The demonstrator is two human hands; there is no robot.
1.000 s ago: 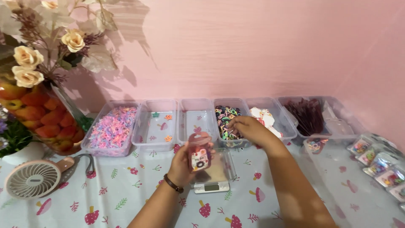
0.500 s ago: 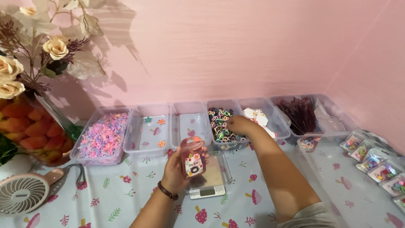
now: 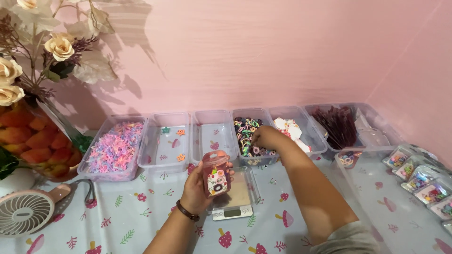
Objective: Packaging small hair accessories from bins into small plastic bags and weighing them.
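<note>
The fingers (image 3: pixel 256 138) of the right hand (image 3: pixel 266 138) are bent down into the clear bin of small coloured hair ties (image 3: pixel 248 135), their tips among the loops; whether they already pinch one together cannot be told, because the hand covers them. The left hand (image 3: pixel 200 187) holds a small reddish pouch (image 3: pixel 216 175) upright, with its fingers closed around the pouch's back and sides and its open mouth at the top. The pouch hangs just above a small digital scale (image 3: pixel 234 203) that carries a clear tray. From the right fingers, the pouch lies toward the person and a little to the left, near but not touching. Its long axis stands vertical. The bin's long axis runs away from the person, toward the pink wall (image 3: pixel 263 51). The bin stands in a row of clear bins on the table (image 3: pixel 127 216); an empty-looking bin (image 3: pixel 214 131) is to its left, a bin of white cards (image 3: pixel 294 129) to its right.
</note>
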